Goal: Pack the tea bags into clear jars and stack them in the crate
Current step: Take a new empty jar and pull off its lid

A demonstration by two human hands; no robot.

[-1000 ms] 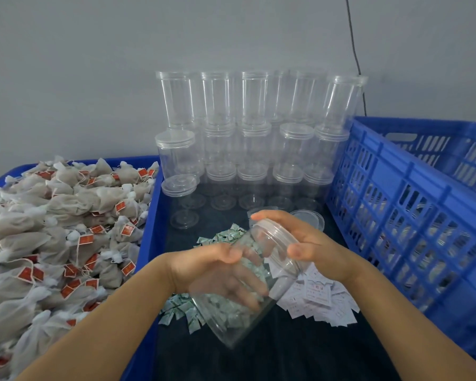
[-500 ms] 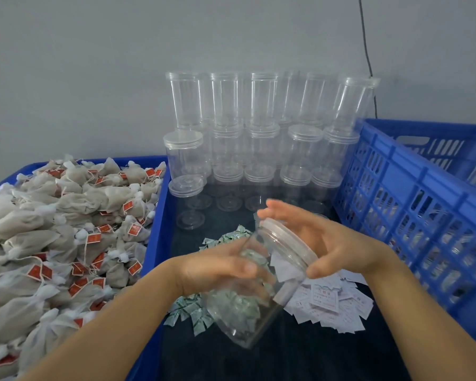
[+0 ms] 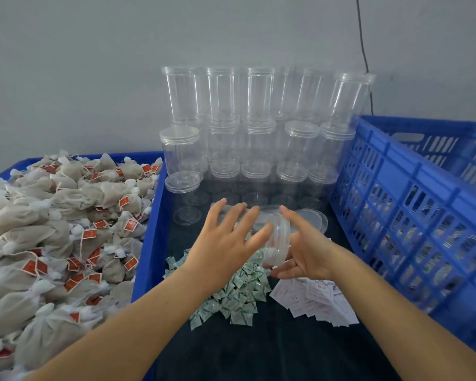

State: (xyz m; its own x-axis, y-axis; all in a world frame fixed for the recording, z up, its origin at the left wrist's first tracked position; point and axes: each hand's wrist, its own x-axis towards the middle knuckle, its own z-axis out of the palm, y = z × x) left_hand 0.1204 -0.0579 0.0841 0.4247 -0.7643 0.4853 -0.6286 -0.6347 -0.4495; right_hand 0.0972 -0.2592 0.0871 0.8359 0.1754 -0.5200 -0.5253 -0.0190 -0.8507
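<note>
crate (image 3: 412, 204): bright blue, slotted grid pattern
tea bags (image 3: 52, 215): beige mesh, red tags
jars (image 3: 256, 105): clear
sachets (image 3: 231, 292): green-and-white print
slips (image 3: 319, 301): white, faint print
cloth (image 3: 272, 350): dark
</note>
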